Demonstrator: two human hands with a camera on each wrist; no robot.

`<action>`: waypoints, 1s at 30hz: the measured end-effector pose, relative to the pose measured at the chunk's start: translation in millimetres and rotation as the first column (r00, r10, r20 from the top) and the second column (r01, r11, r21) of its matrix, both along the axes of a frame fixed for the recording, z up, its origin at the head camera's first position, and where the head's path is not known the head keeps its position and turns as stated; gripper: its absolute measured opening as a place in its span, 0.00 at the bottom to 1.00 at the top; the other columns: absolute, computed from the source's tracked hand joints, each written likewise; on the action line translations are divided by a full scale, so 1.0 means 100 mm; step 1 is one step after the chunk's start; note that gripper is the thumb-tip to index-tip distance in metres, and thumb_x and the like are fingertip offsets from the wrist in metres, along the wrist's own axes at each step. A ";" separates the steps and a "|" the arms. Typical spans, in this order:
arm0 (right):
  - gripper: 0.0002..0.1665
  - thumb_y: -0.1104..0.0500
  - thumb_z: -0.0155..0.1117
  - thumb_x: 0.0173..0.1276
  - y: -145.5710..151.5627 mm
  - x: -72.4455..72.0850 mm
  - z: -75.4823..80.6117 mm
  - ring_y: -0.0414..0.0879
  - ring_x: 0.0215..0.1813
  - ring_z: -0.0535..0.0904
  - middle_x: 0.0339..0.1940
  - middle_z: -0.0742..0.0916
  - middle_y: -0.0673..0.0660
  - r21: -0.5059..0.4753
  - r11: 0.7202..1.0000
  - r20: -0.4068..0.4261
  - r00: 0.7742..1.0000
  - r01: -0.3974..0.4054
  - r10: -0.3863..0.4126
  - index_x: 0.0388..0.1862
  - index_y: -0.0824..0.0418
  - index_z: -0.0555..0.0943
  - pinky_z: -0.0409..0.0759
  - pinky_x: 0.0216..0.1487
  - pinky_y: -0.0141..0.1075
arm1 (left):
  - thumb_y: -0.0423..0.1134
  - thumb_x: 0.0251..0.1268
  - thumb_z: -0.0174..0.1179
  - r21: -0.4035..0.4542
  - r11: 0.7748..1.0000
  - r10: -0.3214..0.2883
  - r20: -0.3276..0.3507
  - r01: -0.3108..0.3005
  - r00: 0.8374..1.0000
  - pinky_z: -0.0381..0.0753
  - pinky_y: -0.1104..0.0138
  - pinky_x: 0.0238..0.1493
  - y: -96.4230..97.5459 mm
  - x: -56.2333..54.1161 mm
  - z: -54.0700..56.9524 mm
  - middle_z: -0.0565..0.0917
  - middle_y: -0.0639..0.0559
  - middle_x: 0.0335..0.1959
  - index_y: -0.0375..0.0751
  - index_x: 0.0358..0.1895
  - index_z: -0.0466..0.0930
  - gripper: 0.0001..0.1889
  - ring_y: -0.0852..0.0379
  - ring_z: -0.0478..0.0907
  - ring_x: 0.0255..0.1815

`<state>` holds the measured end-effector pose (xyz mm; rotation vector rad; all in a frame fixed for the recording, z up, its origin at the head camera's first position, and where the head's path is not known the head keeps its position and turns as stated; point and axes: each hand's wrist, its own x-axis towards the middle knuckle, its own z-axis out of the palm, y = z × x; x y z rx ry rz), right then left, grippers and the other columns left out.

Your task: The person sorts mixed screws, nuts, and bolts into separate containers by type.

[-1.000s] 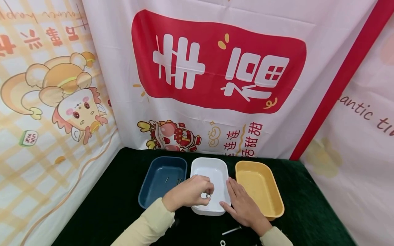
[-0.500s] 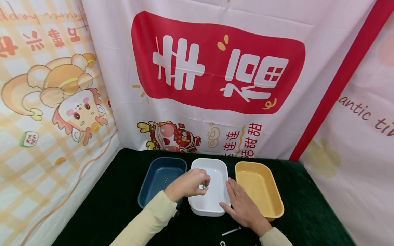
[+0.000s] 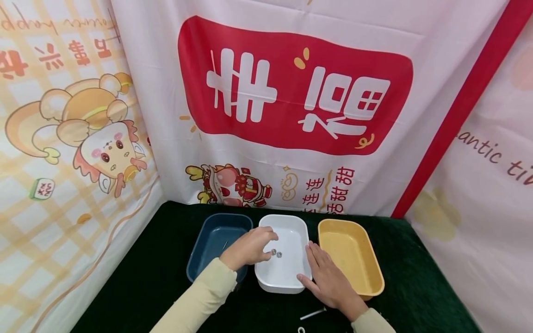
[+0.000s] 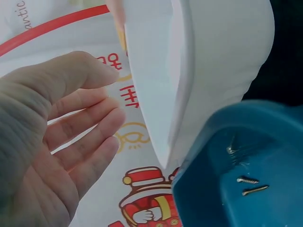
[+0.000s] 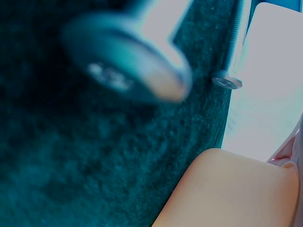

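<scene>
In the head view my left hand (image 3: 249,247) hovers over the left side of the white tray (image 3: 287,280), thumb and fingers spread apart. Two small metal nuts (image 3: 279,254) lie on that tray's floor, just beyond the thumb tip. The left wrist view confirms nothing is in the hand's grasp, its fingers loosely bent. My right hand (image 3: 329,277) lies with straight fingers along the white tray's right rim, thumb at the near right corner. A long bolt (image 3: 313,314) lies on the dark green cloth near the right wrist.
Left of the white tray stands a blue tray (image 3: 208,245) holding several screws (image 4: 255,190). A yellow tray (image 3: 354,249) stands on the right. A pale ring (image 3: 301,329) shows at the bottom edge. Printed cloth walls (image 3: 291,180) enclose the back and sides.
The left hand has moved slightly away and left, and its pinch on the shiny nuts has come apart; they now lie in the white tray. The right hand has stayed in place.
</scene>
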<state>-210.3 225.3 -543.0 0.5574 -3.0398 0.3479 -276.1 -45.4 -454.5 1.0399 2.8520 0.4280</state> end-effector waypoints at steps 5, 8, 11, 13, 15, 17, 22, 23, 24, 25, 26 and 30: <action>0.55 0.26 0.46 0.78 0.00 0.00 0.02 0.54 0.90 0.52 0.90 0.56 0.57 0.015 1.000 -0.007 1.000 0.000 0.000 0.88 0.60 0.51 0.57 0.87 0.56 | 0.39 0.64 0.75 0.025 1.000 -0.013 -0.010 0.013 1.000 0.88 0.61 0.59 -0.03 0.05 0.08 0.86 0.49 0.60 0.44 0.63 0.85 0.24 0.56 0.85 0.56; 0.55 0.27 0.46 0.79 0.00 0.00 0.02 0.54 0.90 0.52 0.90 0.56 0.57 0.010 1.000 -0.003 1.000 -0.006 0.006 0.88 0.60 0.51 0.56 0.87 0.56 | 0.40 0.64 0.75 0.029 0.999 -0.024 -0.016 0.024 1.000 0.88 0.62 0.58 -0.04 0.09 0.12 0.86 0.50 0.60 0.45 0.64 0.84 0.24 0.57 0.85 0.55; 0.55 0.27 0.47 0.79 0.00 0.00 0.02 0.54 0.90 0.52 0.90 0.56 0.57 0.011 1.000 0.000 1.000 -0.009 0.009 0.88 0.60 0.50 0.56 0.87 0.56 | 0.41 0.65 0.75 0.025 0.999 -0.034 -0.019 0.034 0.999 0.88 0.62 0.59 -0.05 0.14 0.16 0.86 0.51 0.61 0.46 0.64 0.84 0.24 0.58 0.85 0.55; 0.55 0.27 0.46 0.79 0.00 0.01 0.02 0.54 0.90 0.52 0.90 0.56 0.57 0.016 1.000 0.001 1.000 -0.009 0.009 0.88 0.60 0.50 0.56 0.87 0.56 | 0.42 0.65 0.75 0.018 0.999 -0.039 -0.019 0.039 0.999 0.88 0.62 0.60 -0.05 0.18 0.18 0.86 0.51 0.62 0.46 0.64 0.84 0.24 0.58 0.85 0.57; 0.55 0.26 0.46 0.79 0.00 0.00 0.02 0.54 0.90 0.52 0.90 0.56 0.57 0.017 1.000 -0.002 1.000 -0.008 0.008 0.88 0.60 0.51 0.56 0.87 0.56 | 0.42 0.66 0.74 0.012 0.999 -0.045 -0.019 0.045 0.999 0.87 0.61 0.62 -0.05 0.22 0.22 0.86 0.52 0.63 0.47 0.65 0.83 0.25 0.58 0.85 0.59; 0.55 0.26 0.46 0.79 0.00 0.00 0.02 0.54 0.90 0.52 0.90 0.57 0.57 0.017 1.000 -0.004 1.000 -0.008 0.008 0.88 0.60 0.51 0.56 0.87 0.56 | 0.43 0.67 0.74 0.007 0.998 -0.057 -0.023 0.057 0.998 0.87 0.62 0.62 -0.04 0.27 0.26 0.86 0.52 0.63 0.48 0.65 0.83 0.24 0.58 0.84 0.60; 0.54 0.27 0.47 0.79 0.01 0.00 0.00 0.55 0.90 0.52 0.90 0.57 0.58 0.014 1.000 -0.011 1.000 -0.013 0.013 0.88 0.61 0.51 0.57 0.87 0.56 | 0.42 0.67 0.73 -0.003 0.994 -0.113 -0.047 0.113 0.992 0.87 0.64 0.60 0.01 0.41 0.34 0.87 0.53 0.61 0.48 0.65 0.83 0.23 0.60 0.85 0.57; 0.54 0.27 0.47 0.79 0.01 0.00 0.00 0.54 0.90 0.52 0.90 0.57 0.57 0.019 1.000 -0.012 1.000 -0.013 0.013 0.88 0.61 0.51 0.57 0.87 0.55 | 0.42 0.67 0.73 -0.006 0.992 -0.125 -0.050 0.125 0.991 0.87 0.65 0.59 0.02 0.44 0.35 0.87 0.53 0.60 0.47 0.64 0.83 0.23 0.60 0.85 0.56; 0.54 0.28 0.47 0.79 0.01 0.00 0.00 0.54 0.90 0.52 0.90 0.57 0.57 0.019 1.000 -0.015 1.000 -0.014 0.014 0.88 0.61 0.51 0.57 0.87 0.55 | 0.42 0.67 0.73 -0.009 0.991 -0.137 -0.055 0.137 0.989 0.88 0.66 0.58 0.03 0.47 0.36 0.87 0.53 0.59 0.47 0.64 0.84 0.23 0.61 0.85 0.56; 0.54 0.28 0.47 0.79 0.01 0.00 0.00 0.54 0.90 0.52 0.90 0.57 0.57 0.019 1.000 -0.017 1.000 -0.015 0.016 0.88 0.61 0.51 0.57 0.87 0.55 | 0.42 0.67 0.73 -0.018 0.989 -0.145 -0.057 0.144 0.988 0.88 0.66 0.58 0.05 0.50 0.37 0.87 0.53 0.59 0.47 0.64 0.84 0.22 0.61 0.85 0.56; 0.54 0.28 0.47 0.79 0.01 0.00 0.00 0.54 0.90 0.52 0.90 0.57 0.57 0.017 1.000 -0.020 1.000 -0.017 0.017 0.88 0.61 0.51 0.57 0.87 0.55 | 0.43 0.67 0.73 -0.022 0.988 -0.153 -0.056 0.152 0.987 0.88 0.66 0.58 0.06 0.52 0.37 0.87 0.53 0.59 0.48 0.64 0.84 0.22 0.62 0.85 0.56; 0.54 0.29 0.48 0.79 0.01 0.00 0.00 0.54 0.90 0.52 0.90 0.57 0.57 0.011 1.000 -0.024 1.000 -0.020 0.020 0.88 0.61 0.51 0.57 0.87 0.55 | 0.45 0.68 0.73 -0.048 0.982 -0.184 -0.058 0.182 0.981 0.87 0.67 0.61 0.11 0.63 0.39 0.87 0.55 0.59 0.49 0.64 0.84 0.23 0.62 0.84 0.57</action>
